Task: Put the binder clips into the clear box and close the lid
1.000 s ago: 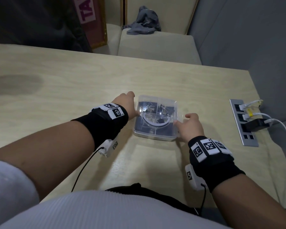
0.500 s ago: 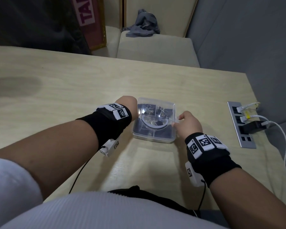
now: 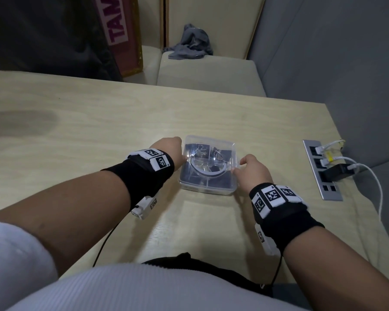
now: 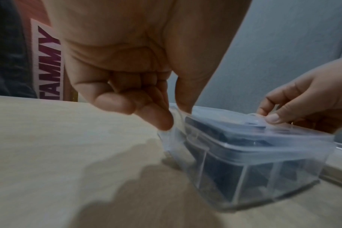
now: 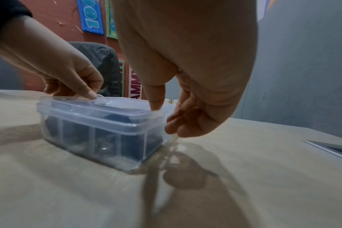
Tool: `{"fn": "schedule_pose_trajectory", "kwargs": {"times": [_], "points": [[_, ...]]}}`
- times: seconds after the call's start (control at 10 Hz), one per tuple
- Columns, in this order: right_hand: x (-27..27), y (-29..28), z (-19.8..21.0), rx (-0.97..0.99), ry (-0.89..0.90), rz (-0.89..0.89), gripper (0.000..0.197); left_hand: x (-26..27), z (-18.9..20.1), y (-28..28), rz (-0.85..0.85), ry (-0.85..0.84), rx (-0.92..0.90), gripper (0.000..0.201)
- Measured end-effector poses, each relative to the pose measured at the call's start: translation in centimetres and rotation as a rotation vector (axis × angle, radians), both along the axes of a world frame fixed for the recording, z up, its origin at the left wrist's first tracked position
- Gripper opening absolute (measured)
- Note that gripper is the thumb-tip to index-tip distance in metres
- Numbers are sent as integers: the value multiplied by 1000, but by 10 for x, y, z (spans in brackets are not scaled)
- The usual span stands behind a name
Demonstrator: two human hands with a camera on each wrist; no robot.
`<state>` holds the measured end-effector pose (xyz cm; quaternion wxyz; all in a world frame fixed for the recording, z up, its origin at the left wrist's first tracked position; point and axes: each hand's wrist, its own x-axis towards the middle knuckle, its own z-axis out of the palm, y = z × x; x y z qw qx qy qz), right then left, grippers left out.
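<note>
The clear box (image 3: pixel 206 190) stands on the wooden table with its lid (image 3: pixel 211 142) lying flat on top. Dark binder clips (image 3: pixel 198 146) show through the plastic in its compartments (image 5: pixel 131 148). My left hand (image 4: pixel 172 117) is at the box's left end, thumb on the lid's edge and curled fingers against the side flap. At the right end, my right hand (image 5: pixel 164 118) presses its thumb on the lid's corner, with its fingers curled at the side latch. In the head view the left hand (image 3: pixel 177 153) and right hand (image 3: pixel 245 168) flank the box.
A recessed power strip (image 3: pixel 321 170) with white cables and a black adapter sits in the table at the right, near the grey wall. Behind the table's far edge a beige bench holds a grey cloth (image 3: pixel 189 43). Bare table (image 3: pixel 76 131) stretches to the left.
My right hand has moved from the box's near right corner up to its right end, with the thumb now on the lid. The left hand and the box stay in place.
</note>
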<state>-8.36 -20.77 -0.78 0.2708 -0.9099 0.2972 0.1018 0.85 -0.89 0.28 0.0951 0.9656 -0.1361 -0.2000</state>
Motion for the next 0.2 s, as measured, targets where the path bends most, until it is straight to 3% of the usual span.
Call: {"fn": "schedule_pose_trajectory", "kwargs": {"times": [0.2], "points": [[-15, -13, 11, 51, 19, 15, 47, -16, -7, 26, 107, 48, -78, 41]]}}
